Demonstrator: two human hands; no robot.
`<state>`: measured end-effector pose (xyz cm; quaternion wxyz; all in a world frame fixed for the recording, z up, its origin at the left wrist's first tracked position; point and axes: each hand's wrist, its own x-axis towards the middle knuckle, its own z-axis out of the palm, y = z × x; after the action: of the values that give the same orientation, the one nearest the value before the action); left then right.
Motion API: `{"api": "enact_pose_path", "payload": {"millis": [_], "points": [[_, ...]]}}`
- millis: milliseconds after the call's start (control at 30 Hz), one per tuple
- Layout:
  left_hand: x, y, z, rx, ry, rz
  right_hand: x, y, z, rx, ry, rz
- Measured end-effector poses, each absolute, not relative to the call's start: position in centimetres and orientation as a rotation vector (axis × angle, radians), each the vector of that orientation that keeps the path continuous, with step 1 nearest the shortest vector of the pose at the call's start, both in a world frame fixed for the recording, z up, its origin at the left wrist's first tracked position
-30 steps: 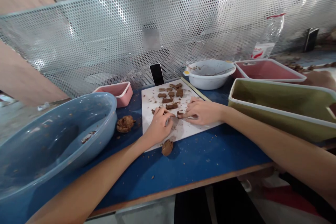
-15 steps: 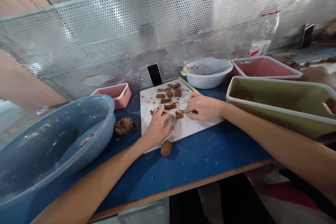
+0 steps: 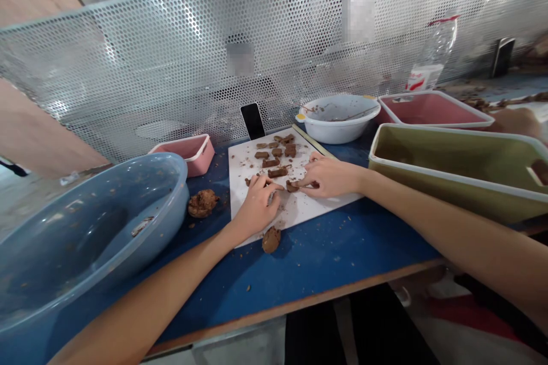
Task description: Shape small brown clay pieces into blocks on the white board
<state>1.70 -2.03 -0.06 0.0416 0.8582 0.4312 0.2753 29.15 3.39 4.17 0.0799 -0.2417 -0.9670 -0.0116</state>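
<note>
A small lump of brown clay (image 3: 291, 186) lies on the white board (image 3: 299, 212) between my hands. My right hand (image 3: 329, 175) has its bent fingers on the lump's right side. From the left, my left hand (image 3: 259, 202) rests on the board, index finger stretched out with its tip close beside the lump; I cannot tell if it touches. Several shaped clay pieces (image 3: 277, 172) stand in rows farther up the board, with crumbs about them. An oval clay lump (image 3: 271, 239) sits at the board's near edge, and a rougher clay lump (image 3: 202, 203) left of the board.
A large blue basin (image 3: 171, 182) stands at left, a small pink box (image 3: 203, 161) behind it. A phone (image 3: 252, 121) leans on the perforated metal screen (image 3: 192, 68). To the right are a white basin (image 3: 342, 132), a pink bin (image 3: 432, 111), a green bin (image 3: 449, 177) and a bottle (image 3: 432, 57).
Both hands stay almost where they were, with the right fingers shifting very slightly at the small clay lump. The clay pieces on the board look the same.
</note>
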Motion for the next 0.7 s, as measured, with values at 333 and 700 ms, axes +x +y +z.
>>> {"api": "enact_pose_path", "payload": {"millis": [333, 700], "points": [[1.8, -2.0, -0.01, 2.638, 1.323, 0.852, 28.81, 3.03, 4.2, -0.799, -2.87, 0.08], [1.85, -2.13, 0.1, 2.648, 1.331, 0.851, 29.1, 3.53, 3.72, -0.76, -2.799, 0.149]]}}
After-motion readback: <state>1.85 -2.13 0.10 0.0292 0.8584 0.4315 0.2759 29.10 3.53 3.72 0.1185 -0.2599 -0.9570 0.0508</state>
